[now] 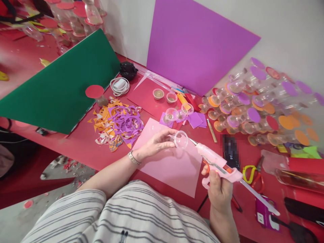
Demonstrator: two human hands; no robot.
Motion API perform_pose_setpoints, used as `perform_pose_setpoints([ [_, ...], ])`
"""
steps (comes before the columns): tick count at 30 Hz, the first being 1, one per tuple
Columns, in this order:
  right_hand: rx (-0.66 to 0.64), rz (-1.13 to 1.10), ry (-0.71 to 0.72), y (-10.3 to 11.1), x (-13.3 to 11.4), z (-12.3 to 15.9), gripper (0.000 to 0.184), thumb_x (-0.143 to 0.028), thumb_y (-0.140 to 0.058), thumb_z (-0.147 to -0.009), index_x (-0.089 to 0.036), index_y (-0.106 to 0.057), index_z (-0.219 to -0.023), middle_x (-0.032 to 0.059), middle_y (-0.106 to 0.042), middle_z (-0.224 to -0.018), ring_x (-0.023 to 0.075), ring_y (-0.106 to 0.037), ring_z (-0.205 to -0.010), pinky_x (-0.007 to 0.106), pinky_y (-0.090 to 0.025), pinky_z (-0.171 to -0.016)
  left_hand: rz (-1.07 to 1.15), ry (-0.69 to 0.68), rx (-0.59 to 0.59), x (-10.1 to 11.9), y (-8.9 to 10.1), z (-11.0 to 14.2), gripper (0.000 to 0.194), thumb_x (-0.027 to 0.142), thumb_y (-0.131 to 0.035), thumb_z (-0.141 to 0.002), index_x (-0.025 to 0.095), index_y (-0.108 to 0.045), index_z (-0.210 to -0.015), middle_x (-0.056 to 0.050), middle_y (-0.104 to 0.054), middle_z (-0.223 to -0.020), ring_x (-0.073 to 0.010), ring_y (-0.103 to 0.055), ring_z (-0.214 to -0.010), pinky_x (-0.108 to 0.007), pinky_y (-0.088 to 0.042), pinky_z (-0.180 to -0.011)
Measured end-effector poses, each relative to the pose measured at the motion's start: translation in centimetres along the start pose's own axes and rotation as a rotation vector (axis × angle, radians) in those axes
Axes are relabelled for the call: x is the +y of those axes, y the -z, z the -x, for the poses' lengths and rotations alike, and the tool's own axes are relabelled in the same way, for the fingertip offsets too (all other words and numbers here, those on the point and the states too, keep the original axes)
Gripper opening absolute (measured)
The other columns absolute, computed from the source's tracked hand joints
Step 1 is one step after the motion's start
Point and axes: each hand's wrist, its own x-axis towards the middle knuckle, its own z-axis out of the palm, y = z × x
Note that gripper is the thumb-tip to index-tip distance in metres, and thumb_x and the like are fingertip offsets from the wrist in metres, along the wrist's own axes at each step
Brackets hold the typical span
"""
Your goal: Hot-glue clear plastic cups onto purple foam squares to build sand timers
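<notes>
My left hand is closed around a small clear plastic cup, held on its side above a pink sheet. My right hand grips a pink hot glue gun by the handle. The gun's nozzle touches the rim of the cup. A glue stick juts from the back of the gun toward the lower right. A metal watch sits on my left wrist.
A green sheet and a purple sheet lean at the back. Orange and purple paper scraps lie to the left. Several clear cups with coloured paper lids pile at the right. Yellow-handled scissors lie near the gun.
</notes>
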Motion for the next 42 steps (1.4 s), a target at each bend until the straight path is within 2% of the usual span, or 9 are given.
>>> perform_pose_setpoints([
  [4, -0.011, 0.016, 0.036, -0.05, 0.46, 0.04, 0.033, -0.048, -0.056, -0.094, -0.019, -0.067, -0.084, 0.0036, -0.069, -0.066, 0.015, -0.063, -0.054, 0.026, -0.051, -0.048, 0.012, 0.012, -0.006, 0.02, 0.01, -0.04, 0.041, 0.038, -0.078, -0.084, 0.022, -0.066, -0.119, -0.007, -0.066, -0.115, -0.0168, -0.063, -0.096, -0.03, -0.051, -0.085],
  [12, 0.004, 0.028, 0.064, -0.12, 0.5, 0.01, 0.031, -0.046, -0.055, -0.095, -0.019, -0.065, -0.084, 0.0041, -0.069, -0.068, 0.0156, -0.064, -0.056, 0.026, -0.051, -0.048, 0.029, 0.074, -0.008, 0.21, -0.23, -0.04, 0.043, 0.04, -0.08, -0.08, 0.022, -0.067, -0.117, -0.007, -0.066, -0.117, -0.018, -0.062, -0.098, -0.03, -0.052, -0.086],
  [17, -0.002, 0.052, 0.066, -0.13, 0.71, 0.0, 0.031, -0.046, -0.055, -0.095, -0.019, -0.066, -0.085, 0.0043, -0.069, -0.067, 0.0163, -0.064, -0.056, 0.026, -0.051, -0.048, 0.037, 0.076, -0.049, -0.05, -0.13, -0.08, 0.045, 0.044, -0.079, -0.081, 0.024, -0.067, -0.119, -0.007, -0.066, -0.118, -0.0182, -0.062, -0.1, -0.031, -0.052, -0.087],
  [26, -0.019, 0.015, 0.03, -0.06, 0.75, 0.16, 0.031, -0.046, -0.056, -0.095, -0.019, -0.067, -0.086, 0.0044, -0.07, -0.068, 0.0157, -0.064, -0.056, 0.027, -0.052, -0.05, 0.054, 0.096, -0.107, -0.25, -0.12, -0.05, 0.046, 0.043, -0.079, -0.081, 0.022, -0.066, -0.12, -0.008, -0.065, -0.118, -0.0149, -0.062, -0.092, -0.029, -0.052, -0.083],
  [31, -0.034, -0.015, -0.007, -0.11, 0.72, 0.15, 0.032, -0.047, -0.056, -0.095, -0.019, -0.067, -0.085, 0.0042, -0.07, -0.068, 0.0149, -0.061, -0.052, 0.027, -0.05, -0.046, 0.053, 0.114, -0.101, -0.19, -0.23, -0.04, 0.046, 0.044, -0.08, -0.08, 0.021, -0.066, -0.118, -0.008, -0.065, -0.115, -0.0155, -0.061, -0.093, -0.029, -0.051, -0.083],
  [42, -0.029, -0.015, 0.025, -0.33, 0.4, 0.31, 0.03, -0.046, -0.056, -0.095, -0.02, -0.065, -0.083, 0.0026, -0.068, -0.065, 0.0134, -0.057, -0.05, 0.026, -0.047, -0.045, 0.028, 0.121, -0.115, 0.0, -0.24, 0.07, 0.046, 0.042, -0.079, -0.082, 0.019, -0.064, -0.118, -0.007, -0.065, -0.108, -0.0154, -0.061, -0.091, -0.031, -0.051, -0.084],
])
